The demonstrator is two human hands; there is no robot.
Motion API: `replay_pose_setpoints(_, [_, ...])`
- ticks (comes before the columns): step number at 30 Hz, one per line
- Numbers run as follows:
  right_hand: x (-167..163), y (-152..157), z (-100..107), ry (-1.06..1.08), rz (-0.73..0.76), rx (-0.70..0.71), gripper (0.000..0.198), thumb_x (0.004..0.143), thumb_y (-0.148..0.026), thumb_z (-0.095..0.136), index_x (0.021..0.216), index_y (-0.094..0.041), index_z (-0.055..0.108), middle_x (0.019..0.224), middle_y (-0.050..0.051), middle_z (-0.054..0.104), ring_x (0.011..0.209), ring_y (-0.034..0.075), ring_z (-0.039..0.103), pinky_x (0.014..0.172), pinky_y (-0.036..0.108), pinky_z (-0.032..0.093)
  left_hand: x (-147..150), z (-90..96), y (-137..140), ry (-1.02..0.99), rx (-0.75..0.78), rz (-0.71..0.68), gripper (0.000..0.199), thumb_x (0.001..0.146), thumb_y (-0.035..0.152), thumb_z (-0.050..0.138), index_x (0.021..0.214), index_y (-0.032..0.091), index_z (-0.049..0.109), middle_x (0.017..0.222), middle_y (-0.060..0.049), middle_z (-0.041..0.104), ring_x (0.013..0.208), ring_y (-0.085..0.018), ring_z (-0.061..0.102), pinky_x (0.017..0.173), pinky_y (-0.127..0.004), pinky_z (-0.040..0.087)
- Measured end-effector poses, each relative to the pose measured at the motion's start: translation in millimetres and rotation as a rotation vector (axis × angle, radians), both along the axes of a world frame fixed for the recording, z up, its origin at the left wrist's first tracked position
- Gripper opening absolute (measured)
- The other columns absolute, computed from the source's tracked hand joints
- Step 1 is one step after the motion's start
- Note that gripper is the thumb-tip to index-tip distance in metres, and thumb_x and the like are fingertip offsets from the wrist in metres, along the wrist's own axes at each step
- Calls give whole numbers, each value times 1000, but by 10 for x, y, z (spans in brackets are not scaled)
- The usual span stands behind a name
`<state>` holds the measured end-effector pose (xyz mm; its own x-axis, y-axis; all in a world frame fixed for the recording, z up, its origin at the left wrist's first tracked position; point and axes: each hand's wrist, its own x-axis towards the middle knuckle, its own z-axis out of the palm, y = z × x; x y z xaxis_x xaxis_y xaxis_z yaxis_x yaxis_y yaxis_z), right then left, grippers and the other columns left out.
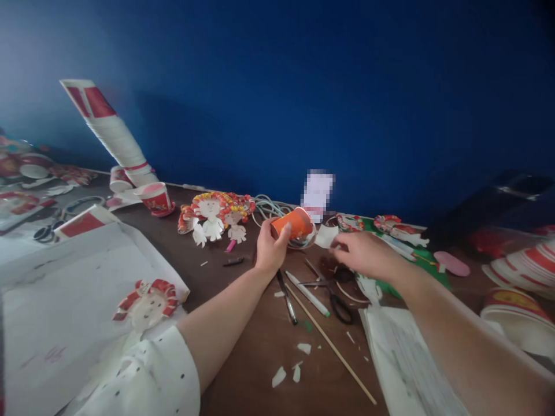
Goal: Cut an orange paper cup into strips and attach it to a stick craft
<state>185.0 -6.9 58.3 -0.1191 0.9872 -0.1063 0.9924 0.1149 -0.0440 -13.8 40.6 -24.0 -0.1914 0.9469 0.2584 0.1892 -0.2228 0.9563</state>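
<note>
My left hand is wrapped round an orange paper cup, which lies tilted on its side with its open rim toward the right. Just right of the cup, a small piece of white paper meets the fingertips of my right hand, whose fingers are curled at its edge. Below the hands lie black-handled scissors, a black pen, a white marker and a thin wooden stick.
Paper dolls with red and yellow curls stand left of the cup. A tall leaning stack of paper cups is at the back left. White sheets cover the left side; more cups lie right. Paper scraps litter the front.
</note>
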Motion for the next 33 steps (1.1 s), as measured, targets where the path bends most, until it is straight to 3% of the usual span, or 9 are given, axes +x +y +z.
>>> replay_pose_setpoints(4, [-53, -493, -37, -117, 47, -128, 26, 78, -46, 57, 85, -22, 62, 85, 7, 68, 75, 25, 64, 59, 30, 37, 16, -22, -13, -16, -4, -27, 45, 79, 48, 59, 110, 16, 56, 94, -6, 61, 85, -17, 57, 78, -30, 45])
replay_pose_setpoints(8, [-80, -694, -164, -103, 44, -99, 32, 77, -47, 59, 95, -19, 59, 94, 10, 65, 83, 27, 63, 67, 33, 41, 4, -23, -39, 0, 15, -17, 45, 79, 48, 59, 110, 16, 55, 93, -6, 61, 84, -17, 56, 76, -29, 44])
replay_pose_setpoints(14, [-27, -707, -218, -82, 101, -18, 31, 80, -32, 56, 109, -21, 59, 105, 12, 58, 99, 27, 57, 80, 36, 40, -27, -41, -30, 0, 25, 13, 44, 78, 48, 59, 109, 17, 56, 94, -6, 61, 84, -17, 56, 78, -31, 45])
replay_pose_setpoints(18, [-11, -716, -237, -77, 156, -64, 32, 74, -17, 52, 105, -19, 58, 101, 10, 57, 93, 26, 58, 75, 34, 39, -26, -56, -8, 0, 33, 14, 44, 78, 48, 60, 109, 17, 56, 90, -5, 60, 81, -17, 56, 76, -30, 45])
replay_pose_setpoints(22, [5, -717, -265, -66, 122, -105, 23, 73, -18, 50, 95, -19, 57, 97, 10, 56, 83, 24, 59, 68, 32, 37, -25, -44, -9, 21, 28, 26, 45, 78, 49, 60, 109, 16, 57, 86, -4, 59, 78, -16, 55, 73, -29, 44])
replay_pose_setpoints(33, [125, -748, -244, 118, 2, -128, 34, 75, -31, 57, 107, -25, 64, 95, 6, 67, 87, 24, 62, 73, 33, 42, -29, -64, 29, -25, -26, 41, 46, 79, 51, 58, 109, 16, 56, 92, -5, 60, 81, -16, 55, 75, -29, 45])
